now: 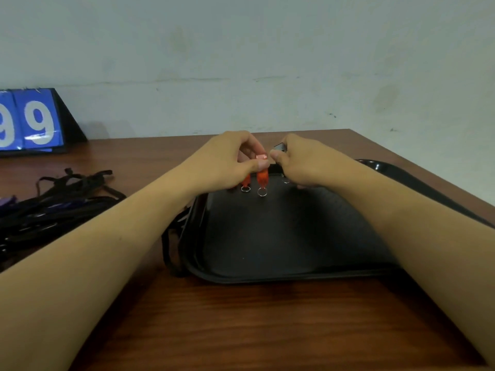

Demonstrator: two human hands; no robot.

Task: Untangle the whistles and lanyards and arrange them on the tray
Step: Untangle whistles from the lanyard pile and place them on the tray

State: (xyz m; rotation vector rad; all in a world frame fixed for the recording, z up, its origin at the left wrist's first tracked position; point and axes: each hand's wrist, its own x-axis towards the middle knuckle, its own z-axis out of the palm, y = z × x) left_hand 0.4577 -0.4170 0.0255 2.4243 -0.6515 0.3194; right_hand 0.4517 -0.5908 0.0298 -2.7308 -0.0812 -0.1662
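Over the far end of the glossy black plastic tray (267, 274), the left hand (227, 162) pinches an orange plastic whistle (262, 175) by its top, its metal ring dangling; a second orange whistle (246, 180) hangs beside it; the right hand (302, 164) grips a small black whistle (279, 148); a heap of black fabric lanyards (53, 207) lies on the brown wooden table (241, 330), left of the tray.

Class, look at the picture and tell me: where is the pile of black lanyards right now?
In the head view, the pile of black lanyards lies on the wooden table at the left, outside the black tray, in front of the blue scoreboard.
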